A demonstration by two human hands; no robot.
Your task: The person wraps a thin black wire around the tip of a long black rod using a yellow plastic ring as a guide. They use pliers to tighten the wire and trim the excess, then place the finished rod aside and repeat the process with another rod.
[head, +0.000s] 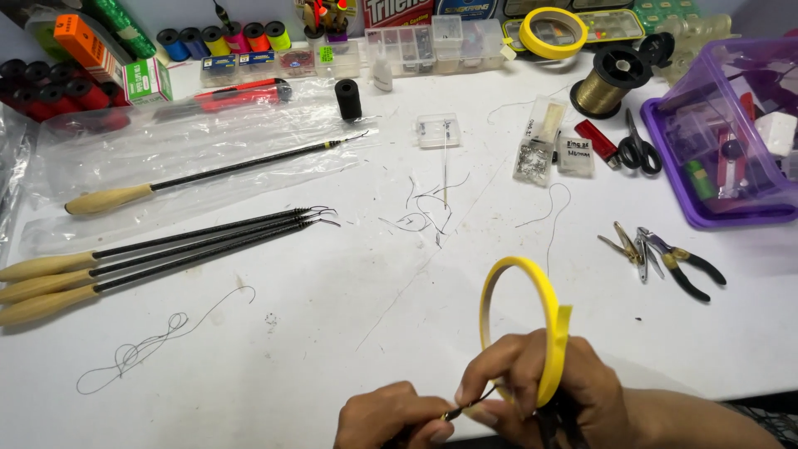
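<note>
White worktable (349,316), cluttered along the back edge with thread spools, boxes and tackle trays. Far left: three wooden-handled rods (158,254) laid side by side, a fourth rod (208,176) set apart on clear plastic sheet above them; all four appear fitted with wire tips, so that part is judged done. Loose line (154,341) lies coiled below the rods, wire offcuts (424,212) mid-table. Bottom centre: left hand (391,420) is closed in a pinch on a small dark piece (453,411), too small to identify. Right hand (540,387) is curled shut around a yellow ring (532,320), held upright just above the table edge, thumb and forefinger meeting the same dark piece. Work in hand is judged mid-step: piece gripped, nothing yet attached as far as can be seen. Right: pliers (686,266), scissors (636,150), gold wire spool (607,87), purple tray (723,212), all untouched.
</note>
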